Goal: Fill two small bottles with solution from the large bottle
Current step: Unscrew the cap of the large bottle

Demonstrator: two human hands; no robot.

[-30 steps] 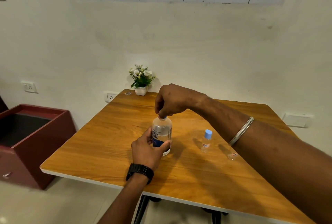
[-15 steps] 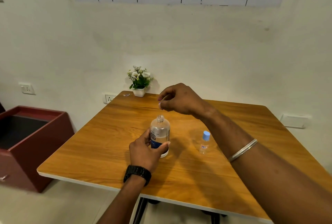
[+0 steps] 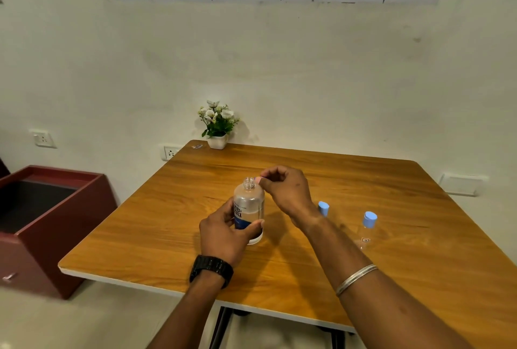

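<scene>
Large bottle (image 3: 248,210): clear plastic, white-and-blue label, stood upright on the wooden table (image 3: 156,223) near its middle. Neck is uncapped, the threaded mouth exposed. Clear liquid is seen inside; the exact level cannot be judged. Lower body is partly hidden by fingers.

First small bottle (image 3: 323,208): light-blue cap on, upright, just right of the large bottle; body mostly hidden behind a wrist.

Second small bottle (image 3: 367,230): clear, small red-marked label, light-blue cap on, upright, farther right, well apart from the large bottle.
</scene>
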